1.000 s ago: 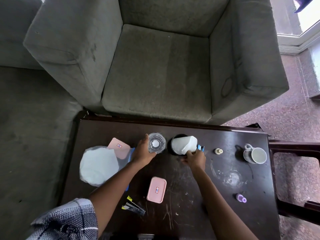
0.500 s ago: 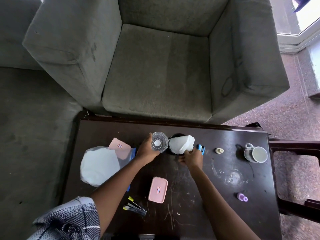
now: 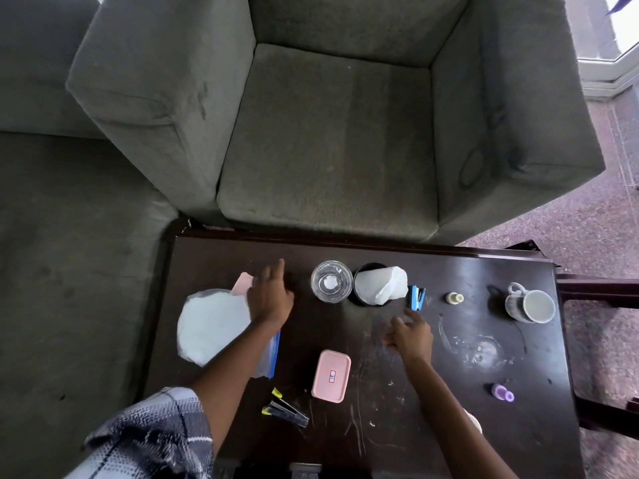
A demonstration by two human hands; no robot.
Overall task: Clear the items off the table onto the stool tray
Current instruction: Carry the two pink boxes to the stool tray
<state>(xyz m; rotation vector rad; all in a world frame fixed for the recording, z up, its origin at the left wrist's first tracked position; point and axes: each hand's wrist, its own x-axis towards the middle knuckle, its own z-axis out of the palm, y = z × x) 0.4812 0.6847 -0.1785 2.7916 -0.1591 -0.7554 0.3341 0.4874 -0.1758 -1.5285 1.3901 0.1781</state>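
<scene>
On the dark table [image 3: 397,409] stand a clear glass [image 3: 331,281] and, touching its right side, a black holder with white tissue [image 3: 379,284]. A blue stapler [image 3: 416,298] lies just right of the holder. My left hand [image 3: 269,294] hovers open left of the glass, over a pink box [image 3: 242,283] and a white round bag [image 3: 211,324]. My right hand [image 3: 409,335] is open below the blue stapler, holding nothing. A second pink box [image 3: 331,375] lies near the front.
A small yellow bottle [image 3: 454,298], a white mug [image 3: 530,304] and a purple bottle [image 3: 502,392] sit on the right side. A black stapler with yellow tabs [image 3: 285,409] lies at the front. A grey armchair [image 3: 328,133] stands behind; a dark wooden frame [image 3: 601,288] is at right.
Both hands have let go: the left came off the glass and moved left, the right drew back from the tissue holder toward me. Glass and holder now stand side by side.
</scene>
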